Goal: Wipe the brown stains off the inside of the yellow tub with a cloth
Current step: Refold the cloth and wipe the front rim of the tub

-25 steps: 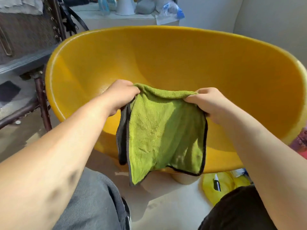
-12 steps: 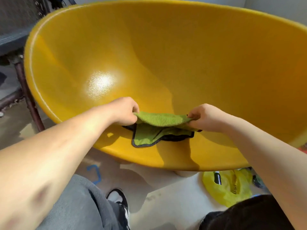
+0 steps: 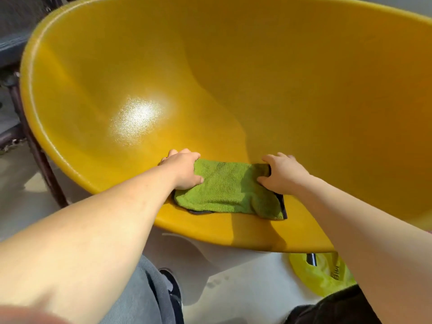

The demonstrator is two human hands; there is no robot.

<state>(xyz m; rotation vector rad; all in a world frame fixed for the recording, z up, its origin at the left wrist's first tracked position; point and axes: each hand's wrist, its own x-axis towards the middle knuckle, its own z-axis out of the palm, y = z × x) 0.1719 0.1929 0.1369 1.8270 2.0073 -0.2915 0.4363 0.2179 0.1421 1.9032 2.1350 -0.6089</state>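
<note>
Yellow tub (image 3: 257,66) filled most of the view, tilted toward the camera, sun glare patch on its inner left wall. Green cloth (image 3: 224,190) with dark edging lay spread flat on the inside of the near wall, just above the near rim — folded, lower right corner showing the dark trim. Left hand (image 3: 184,169) was on the cloth's left end, thumb pressed onto the top, fingers curled around the edge, clamped on the fabric. Right hand (image 3: 282,174) gripped the right end the same way, thumb down on the cloth, fingers over its bunched upper edge. Both forearms bare, reaching in from below. Brown stains could not be made out. Under the tub — pale floor, yellow plastic bag (image 3: 320,277) at right, grey trouser leg (image 3: 138,298) and a dark shoe (image 3: 173,286) at bottom.
</note>
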